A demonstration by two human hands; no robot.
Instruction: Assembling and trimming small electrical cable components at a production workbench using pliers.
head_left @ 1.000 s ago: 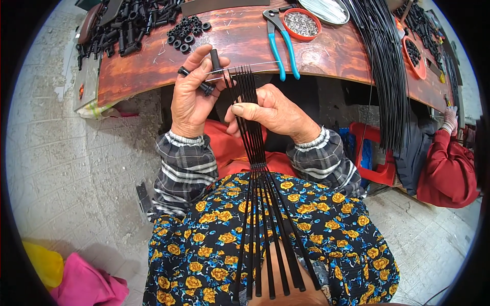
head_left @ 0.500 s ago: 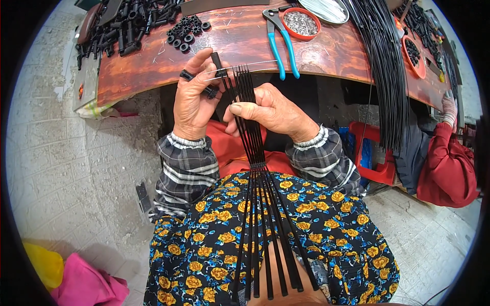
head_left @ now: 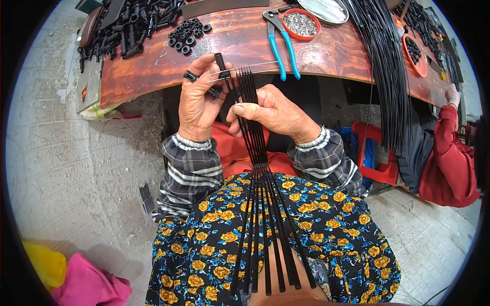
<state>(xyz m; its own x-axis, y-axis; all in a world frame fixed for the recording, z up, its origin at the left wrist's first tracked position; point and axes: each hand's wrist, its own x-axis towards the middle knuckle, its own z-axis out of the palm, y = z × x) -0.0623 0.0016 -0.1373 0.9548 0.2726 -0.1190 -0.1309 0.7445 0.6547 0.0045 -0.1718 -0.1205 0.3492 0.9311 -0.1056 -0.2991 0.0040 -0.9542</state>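
My right hand point(head_left: 278, 115) is closed round a fan of thin black umbrella ribs point(head_left: 260, 145), its thumb pressed across them. Below, the ribs pass a narrow joint band and splay over my lap. My left hand point(head_left: 195, 112) pinches a thin silvery wire point(head_left: 263, 66) that runs rightward across the rib tips. A black tubular plastic part point(head_left: 190, 76) also lies in the left hand, partly hidden by the fingers. One thicker black rib end point(head_left: 219, 61) stands up beside the left fingertips, apart from the other tips.
On the wooden table point(head_left: 235, 48) lie blue-handled pliers point(head_left: 277, 48), a red dish point(head_left: 302, 25) of small metal pieces, black rings point(head_left: 186, 38) and black tubular parts point(head_left: 131, 30). Long black rods point(head_left: 390, 86) hang over the edge. A co-worker's red sleeve point(head_left: 446, 158) shows at right.
Both hands keep their grip on the ribs and wire and barely move against them. The view has shifted slightly. At right, the co-worker's arm has moved a little.
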